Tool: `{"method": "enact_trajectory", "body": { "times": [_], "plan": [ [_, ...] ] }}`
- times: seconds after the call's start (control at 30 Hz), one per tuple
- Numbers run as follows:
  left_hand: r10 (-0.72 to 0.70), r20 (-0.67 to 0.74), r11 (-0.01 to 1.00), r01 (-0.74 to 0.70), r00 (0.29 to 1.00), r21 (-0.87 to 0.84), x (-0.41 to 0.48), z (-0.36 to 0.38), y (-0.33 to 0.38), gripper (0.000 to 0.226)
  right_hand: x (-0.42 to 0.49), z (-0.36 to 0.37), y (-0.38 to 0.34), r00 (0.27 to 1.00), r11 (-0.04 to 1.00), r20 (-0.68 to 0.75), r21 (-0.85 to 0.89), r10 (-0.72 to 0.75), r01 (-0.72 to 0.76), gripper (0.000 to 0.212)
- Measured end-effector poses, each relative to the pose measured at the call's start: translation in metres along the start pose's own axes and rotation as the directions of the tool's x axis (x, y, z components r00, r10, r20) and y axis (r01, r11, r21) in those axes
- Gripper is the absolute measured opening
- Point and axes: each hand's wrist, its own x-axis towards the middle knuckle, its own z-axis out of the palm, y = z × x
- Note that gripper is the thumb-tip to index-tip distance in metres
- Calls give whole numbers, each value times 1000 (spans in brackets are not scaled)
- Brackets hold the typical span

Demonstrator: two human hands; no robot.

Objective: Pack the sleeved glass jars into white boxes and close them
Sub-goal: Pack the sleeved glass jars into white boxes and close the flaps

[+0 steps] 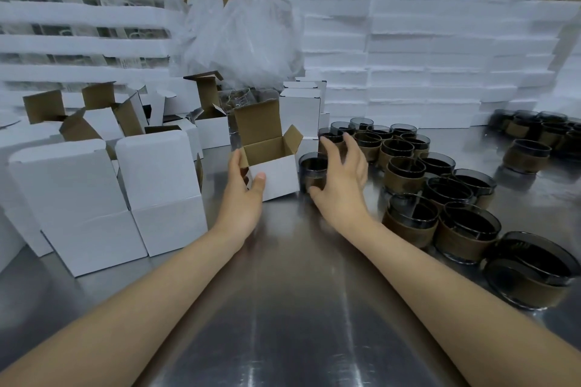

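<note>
Left hand: your left hand [243,188] grips the open white box [273,173], thumb pressed on its front face and fingers wrapped round its left side, steadying it on the steel table [283,292].

Right hand: your right hand [341,173] is spread with fingers relaxed, reaching over the nearest sleeved jar [313,171]; thumb low at its base, fingertips past its far rim. It looks about to close, not yet clamped.

Box: upright, mouth facing up, brown lid flap standing at the back, side flaps splayed outward.

Jar position: just right of the box, nearly touching its right wall, standing upright with its open mouth up.

Key relation: the jar lies between your right hand and the box, so the right hand is the nearer one; the lift likely goes up and a short way left into the mouth.

Supply: more sleeved jars [440,192] cluster to the right.

Finished stock: closed white boxes [103,198] stand to your left.

Risk: the right side flap may catch the jar.
</note>
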Motion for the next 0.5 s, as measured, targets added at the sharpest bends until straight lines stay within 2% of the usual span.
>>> {"method": "enact_trajectory", "body": {
  "times": [0.07,0.1,0.2,0.33,0.4,0.5],
  "plan": [
    [-3,10,1000,3,1000,0,0,0,0,59,2,3,6,987,987,102,85,128,-136,88],
    [-2,12,1000,2,1000,1,0,-1,0,60,4,3,9,975,969,154,162,159,-184,84],
    [12,21,1000,-12,1000,4,0,-1,1,60,7,1,12,964,932,178,270,196,-240,74],
    [28,36,999,-27,999,-22,0,-1,1,57,8,4,11,969,970,212,180,126,-165,92],
    [38,39,999,-37,999,-24,0,-1,1,56,7,5,11,973,985,211,121,95,-122,83],
    [36,35,999,-35,999,-30,0,-1,-1,53,5,4,10,990,984,107,142,89,-104,69]
  ]
}}
